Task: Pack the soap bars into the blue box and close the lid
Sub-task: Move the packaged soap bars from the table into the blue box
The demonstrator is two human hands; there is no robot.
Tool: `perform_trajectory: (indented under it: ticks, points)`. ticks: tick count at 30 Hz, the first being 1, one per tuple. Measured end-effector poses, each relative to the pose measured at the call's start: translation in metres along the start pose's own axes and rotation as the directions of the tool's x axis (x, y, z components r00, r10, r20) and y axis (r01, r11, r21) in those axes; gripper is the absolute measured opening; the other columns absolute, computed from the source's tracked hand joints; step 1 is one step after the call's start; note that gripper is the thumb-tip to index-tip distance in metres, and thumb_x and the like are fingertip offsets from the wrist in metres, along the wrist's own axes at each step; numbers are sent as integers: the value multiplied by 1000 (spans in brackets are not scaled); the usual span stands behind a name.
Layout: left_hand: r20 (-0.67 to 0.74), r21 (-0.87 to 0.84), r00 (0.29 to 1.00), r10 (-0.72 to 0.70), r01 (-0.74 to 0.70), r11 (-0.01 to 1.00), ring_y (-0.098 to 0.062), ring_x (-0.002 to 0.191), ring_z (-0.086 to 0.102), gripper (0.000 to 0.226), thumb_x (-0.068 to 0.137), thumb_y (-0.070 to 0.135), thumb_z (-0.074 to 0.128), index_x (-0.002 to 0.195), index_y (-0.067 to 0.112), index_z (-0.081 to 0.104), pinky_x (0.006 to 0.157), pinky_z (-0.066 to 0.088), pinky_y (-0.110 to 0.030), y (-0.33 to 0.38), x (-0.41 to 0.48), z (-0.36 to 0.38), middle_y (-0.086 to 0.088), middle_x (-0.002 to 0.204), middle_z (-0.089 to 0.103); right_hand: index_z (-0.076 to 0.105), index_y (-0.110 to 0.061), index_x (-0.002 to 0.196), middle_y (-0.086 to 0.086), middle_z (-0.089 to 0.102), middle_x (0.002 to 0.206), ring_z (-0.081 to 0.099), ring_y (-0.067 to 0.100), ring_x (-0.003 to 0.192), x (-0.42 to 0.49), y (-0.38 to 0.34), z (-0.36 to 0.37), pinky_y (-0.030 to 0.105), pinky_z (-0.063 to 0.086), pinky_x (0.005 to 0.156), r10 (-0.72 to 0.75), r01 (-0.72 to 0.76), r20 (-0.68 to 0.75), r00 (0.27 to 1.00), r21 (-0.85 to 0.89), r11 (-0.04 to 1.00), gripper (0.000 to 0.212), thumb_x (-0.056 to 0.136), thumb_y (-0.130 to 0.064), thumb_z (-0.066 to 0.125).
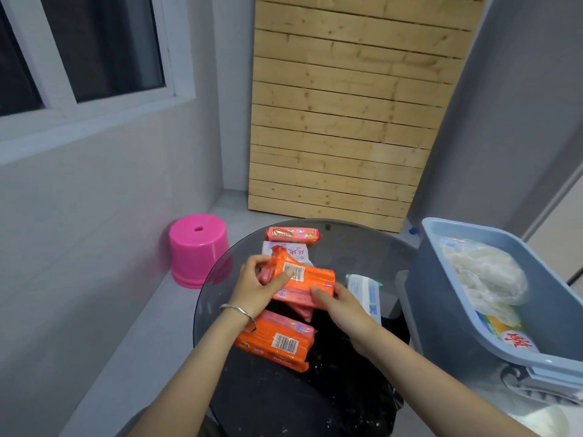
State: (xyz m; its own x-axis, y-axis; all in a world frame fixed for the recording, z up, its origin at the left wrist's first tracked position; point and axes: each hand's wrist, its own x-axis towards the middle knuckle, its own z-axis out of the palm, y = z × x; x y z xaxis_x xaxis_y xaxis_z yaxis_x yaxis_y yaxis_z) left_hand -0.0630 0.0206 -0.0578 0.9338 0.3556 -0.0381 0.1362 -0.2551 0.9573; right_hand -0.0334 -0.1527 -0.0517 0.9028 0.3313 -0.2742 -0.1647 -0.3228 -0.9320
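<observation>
**Q:** What holds the pack?
**A:** The left hand grips the left end of the orange soap pack, with its thumb on the barcode label. The right hand pinches the near right corner. Both hands are clenched on the pack, which appears to be held just above the round table.

**Q:** Where are the other items?
**A:** A second orange pack lies on the table beside the left wrist. A white pack and a slim pink bar lie beyond it. A white-and-blue pack lies just beside the right hand. The blue box stands at the right, open, and already holds a plastic bag and a yellow packet.

**Q:** What could go wrong?
**A:** The wrapper looks slick and loose at its ends, so a pinch on film alone may slip or tear during transfer. The bulky bag leaves little room, and soap stacked above the rim would probably stop the lid from closing. The lid itself cannot be made out with certainty.
</observation>
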Motion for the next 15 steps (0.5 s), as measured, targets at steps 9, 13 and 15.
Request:
perform_trajectory:
  ticks: [9,13,15]
  points:
    - [-120,-316,956,268,-293,903,2,92,66,55,62,16,84,101,43,56,86,55,-25,64,-18,25,15,102,66,64,-14,116,10,73,108,64,23,108,-23,-52,-45,43,37,110,-1,-39,62,998,635,771,65,90,-64,32]
    - [-94,-130,869,485,-494,860,4,101,63,69,54,26,89,110,46,54,88,53,-22,87,-28,33,18,108,65,69,-10,106,17,74,102,67,31,97,-28,-78,-51,52,46,99,63,-151,154,986,665,731,71,82,-71,41]
    - [-34,-63,824,566,-567,822,6,102,60,71,54,26,89,112,42,52,88,50,-17,100,-33,37,19,109,63,71,-5,100,20,73,100,70,31,90,-32,-89,-58,44,57,81,36,-178,210,977,714,677,71,81,-69,46]
